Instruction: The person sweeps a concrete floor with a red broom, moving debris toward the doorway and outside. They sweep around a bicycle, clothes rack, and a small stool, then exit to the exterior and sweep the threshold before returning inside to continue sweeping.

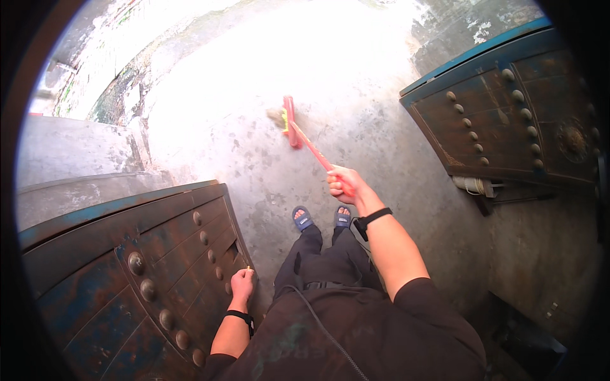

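My right hand (344, 182) is closed round the red handle of a broom (311, 147). The broom reaches away from me, its red head on the concrete floor and yellow-green bristles showing on the left side. A blurred brownish patch shows beside the bristles; I cannot tell what it is. Low on the left, my left hand (242, 284) is closed beside the edge of a rusty studded metal door (171, 254). A tiny pale yellowish tip pokes out above its fingers, too small to name.
Another studded metal door leaf (492, 114) stands open at the right, with a pale cylindrical object (473, 186) under its lower edge. Strong light washes out the floor ahead. A dark boxy object (527, 343) lies at lower right. My feet wear blue slippers (304, 220).
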Available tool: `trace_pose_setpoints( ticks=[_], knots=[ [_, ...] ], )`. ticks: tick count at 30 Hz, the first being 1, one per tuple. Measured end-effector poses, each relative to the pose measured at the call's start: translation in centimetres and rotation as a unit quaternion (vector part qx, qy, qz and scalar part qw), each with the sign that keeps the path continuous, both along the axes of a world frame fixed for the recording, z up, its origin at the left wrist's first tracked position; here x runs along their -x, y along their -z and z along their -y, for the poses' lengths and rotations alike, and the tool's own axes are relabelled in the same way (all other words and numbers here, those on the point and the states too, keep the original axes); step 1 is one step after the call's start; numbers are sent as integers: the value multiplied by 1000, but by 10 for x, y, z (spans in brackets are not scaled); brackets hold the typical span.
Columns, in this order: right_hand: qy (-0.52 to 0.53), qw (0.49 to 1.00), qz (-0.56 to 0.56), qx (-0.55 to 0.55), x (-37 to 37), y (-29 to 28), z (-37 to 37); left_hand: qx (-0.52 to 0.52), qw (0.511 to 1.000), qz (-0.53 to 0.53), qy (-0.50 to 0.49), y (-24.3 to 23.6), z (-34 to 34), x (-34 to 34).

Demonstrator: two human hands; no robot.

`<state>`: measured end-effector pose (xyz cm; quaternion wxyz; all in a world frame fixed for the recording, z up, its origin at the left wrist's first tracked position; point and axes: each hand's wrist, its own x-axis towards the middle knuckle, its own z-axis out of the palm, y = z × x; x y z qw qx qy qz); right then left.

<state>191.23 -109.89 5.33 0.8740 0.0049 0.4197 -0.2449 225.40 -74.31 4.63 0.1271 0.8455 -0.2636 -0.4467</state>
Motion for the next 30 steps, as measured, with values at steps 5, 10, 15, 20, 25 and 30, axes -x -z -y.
trace_pose_setpoints(
  ticks=[5,10,15,20,25,30],
  knots=[
    [40,999,23,-8,41,-32,-22,23,999,-18,-15,14,14,-1],
    [31,995,-96,-7,56,-74,-35,32,999,-13,-10,17,46,3],
    [77,979,-177,-60,74,-78,-17,46,998,-5,-47,9,89,5],
    [89,950,-274,-118,81,-41,25,47,998,14,-50,-7,126,4],
    [87,963,-226,-116,27,-8,87,46,996,22,-80,-15,155,-13],
    [13,972,-224,-71,-116,1,144,49,993,20,-102,-3,184,-56]
  ],
)
